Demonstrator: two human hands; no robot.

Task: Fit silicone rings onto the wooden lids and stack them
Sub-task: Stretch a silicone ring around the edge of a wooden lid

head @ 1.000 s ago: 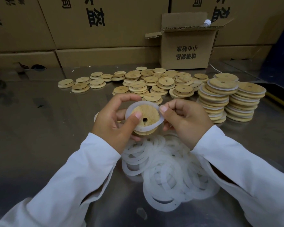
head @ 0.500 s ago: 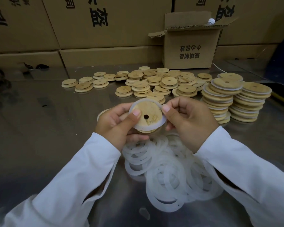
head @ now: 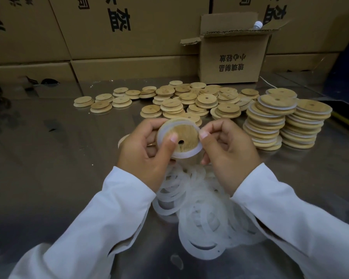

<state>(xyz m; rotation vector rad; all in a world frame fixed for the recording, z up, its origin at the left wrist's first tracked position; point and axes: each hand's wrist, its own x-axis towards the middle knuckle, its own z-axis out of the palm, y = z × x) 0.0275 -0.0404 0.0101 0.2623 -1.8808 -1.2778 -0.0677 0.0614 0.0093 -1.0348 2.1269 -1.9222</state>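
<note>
Wooden lid (head: 186, 133) is held above the counter (head: 48, 158), over the ring pile (head: 199, 218). Left hand (head: 143, 156) grips it, thumb on its face by the hole. Right hand (head: 228, 156) fingers (head: 214, 125) pinch the silicone ring (head: 192, 154) at the lid's right edge. Ringed stacks (head: 286, 121) at right, bare lids (head: 189, 99) behind. Small box (head: 230, 57) print, upside down: 玻璃制品 小心轻放.

Dim, soft-focus, wide-angle edge distortion

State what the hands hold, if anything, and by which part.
One ringed wooden lid: left hand grips its left edge, thumb on its face; right hand pinches its right rim.
</note>
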